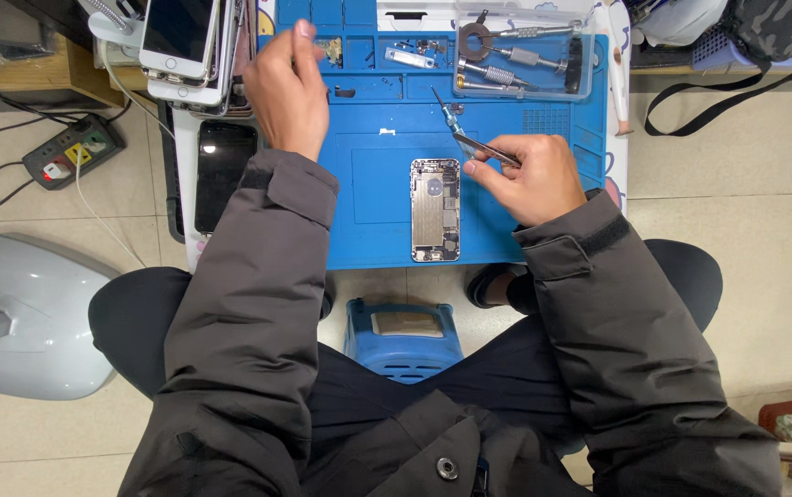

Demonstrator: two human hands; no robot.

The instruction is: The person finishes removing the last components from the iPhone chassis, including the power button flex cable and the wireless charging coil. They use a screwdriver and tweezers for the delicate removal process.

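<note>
Power strip (74,152): on floor tiles, far left, cable trailing off.
Phone stack (184,46): top left, screens up, at edge of blue mat (387,101).
Dark phone (224,175): lies flat just beside L sleeve.
Left hand (285,87): arm stretched fwd, back of hand up, reaching to mat's upper compartments. Fingers curled, tips pressed together at a small part (329,48); can't tell if actually pinched.
Opened phone (436,209): mat centre, back-up, internals exposed, between both forearms, untouched.
Tweezers (470,143): angled up-left, tip over mat above phone.
Right hand (529,179): wrist bent inward, thumb + forefinger pinching tweezers, other fingers folded.
Clear tray (523,57): top right, holds screwdrivers.
Stool (402,336): blue, btwn knees.
</note>
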